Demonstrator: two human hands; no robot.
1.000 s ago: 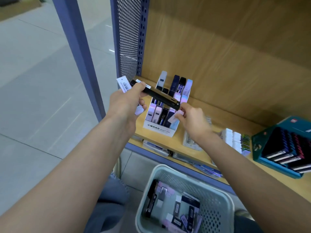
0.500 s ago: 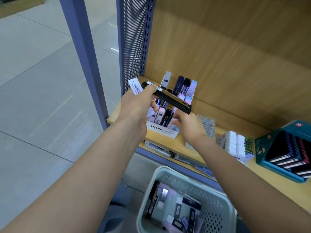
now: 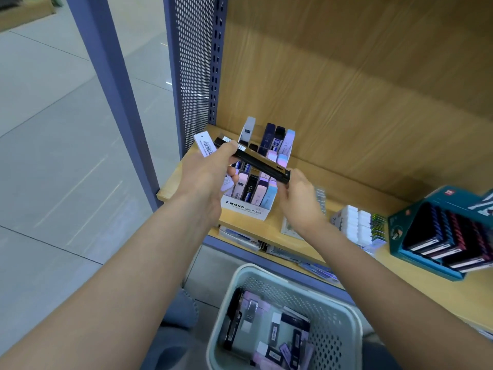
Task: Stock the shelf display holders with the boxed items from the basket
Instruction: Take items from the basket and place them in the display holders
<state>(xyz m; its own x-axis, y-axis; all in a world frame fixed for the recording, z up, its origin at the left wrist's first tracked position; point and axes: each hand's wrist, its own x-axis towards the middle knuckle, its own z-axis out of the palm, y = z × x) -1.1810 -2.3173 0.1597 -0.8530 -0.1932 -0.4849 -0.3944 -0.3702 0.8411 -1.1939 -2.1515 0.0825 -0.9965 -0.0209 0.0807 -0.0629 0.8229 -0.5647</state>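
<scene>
Shelf (image 3: 269,225): holder (image 3: 246,208) at far-left end, just beside side panel (image 3: 194,76), back wall behind. To its right, small packs (image 3: 356,225), then second holder (image 3: 400,231) at far right, tilted. Long box (image 3: 258,162) lies across above first holder, L hand (image 3: 205,180) on its left end, R hand (image 3: 298,201) at right end. Basket (image 3: 336,340) below & in front of shelf edge, w/ boxes (image 3: 274,329) lying in it.

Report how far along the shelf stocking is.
Done: the MONO holder already looks well filled. In hand: left hand and right hand hold a long black box above it. Left: several boxes lie in the basket.
</scene>
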